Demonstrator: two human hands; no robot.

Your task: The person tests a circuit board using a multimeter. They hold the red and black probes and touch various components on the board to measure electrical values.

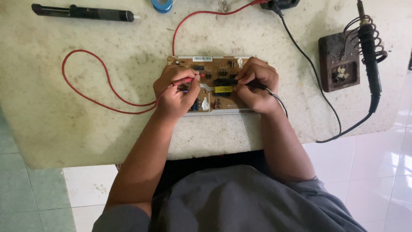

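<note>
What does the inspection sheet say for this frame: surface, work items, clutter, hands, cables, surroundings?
Surface: pale worktable, stained and worn.
Job's things: brown circuit board lying flat; red probe and black probe both over it.
Clutter: desoldering pump at top left; soldering iron in its coil stand at right; blue roll at the top edge.
Hands: left hand grips the red probe, right hand the black probe.
Cables: red lead looped at left; black lead trailing right.
Surroundings: tiled floor.
</note>
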